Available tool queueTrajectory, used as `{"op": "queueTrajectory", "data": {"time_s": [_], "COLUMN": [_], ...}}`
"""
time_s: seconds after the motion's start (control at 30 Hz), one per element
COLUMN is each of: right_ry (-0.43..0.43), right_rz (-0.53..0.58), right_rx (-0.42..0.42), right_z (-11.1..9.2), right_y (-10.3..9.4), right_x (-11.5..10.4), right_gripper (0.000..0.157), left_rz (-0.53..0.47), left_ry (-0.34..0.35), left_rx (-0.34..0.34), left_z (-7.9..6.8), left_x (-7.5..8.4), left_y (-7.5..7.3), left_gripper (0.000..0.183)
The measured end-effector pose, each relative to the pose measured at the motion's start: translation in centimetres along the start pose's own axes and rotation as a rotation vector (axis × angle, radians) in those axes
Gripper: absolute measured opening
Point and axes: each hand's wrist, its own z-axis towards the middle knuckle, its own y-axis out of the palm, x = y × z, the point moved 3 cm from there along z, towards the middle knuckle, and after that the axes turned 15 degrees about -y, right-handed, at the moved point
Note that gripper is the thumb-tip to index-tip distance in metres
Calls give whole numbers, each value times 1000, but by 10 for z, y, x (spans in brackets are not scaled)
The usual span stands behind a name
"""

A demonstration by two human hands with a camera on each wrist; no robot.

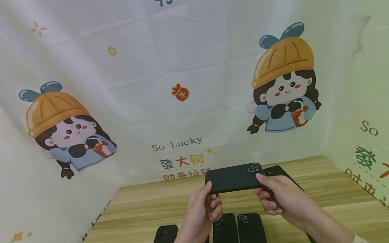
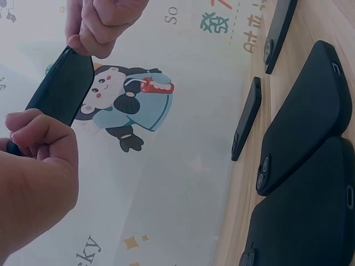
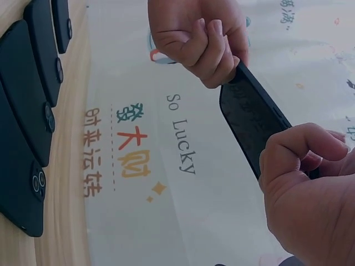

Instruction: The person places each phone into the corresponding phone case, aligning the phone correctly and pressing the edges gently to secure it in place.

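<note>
A black smartphone (image 1: pixel 232 180) is held up sideways between both hands above the table, its back with two camera lenses toward me in the head view. The left hand (image 1: pixel 200 209) grips one short end, thumb on the back and fingers curled beneath. At the camera end, the right hand (image 1: pixel 284 195) pinches the other side the same way. In the right wrist view the dark, glossy face of the phone (image 3: pixel 249 119) shows between the hands. Just below the hands, two more black phones (image 1: pixel 225 229) lie side by side, lenses up.
Several black phones lie on the wood-grain table (image 1: pixel 136 206): one phone (image 1: pixel 165 234) at the front left, another phone (image 1: pixel 275 170) partly behind the right hand. A pale printed cloth (image 1: pixel 212 50) with cartoon figures hangs at the back and both sides of the table.
</note>
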Motion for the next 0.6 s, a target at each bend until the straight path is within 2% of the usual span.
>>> {"op": "queueTrajectory", "data": {"time_s": [0.2,0.47,0.6], "right_ry": [-35,-46,-45], "right_rz": [48,84,98], "right_rx": [-18,-37,-46], "right_z": [-1,-2,-2], "right_y": [-1,-1,-1], "right_x": [-1,-2,-3], "right_gripper": [44,43,43], "left_rz": [-76,-78,-90], "left_ry": [-9,4,20], "left_rx": [-77,-102,-137], "left_z": [-4,-7,-8], "left_x": [0,1,1], "left_y": [3,4,4], "left_gripper": [40,41,43]}}
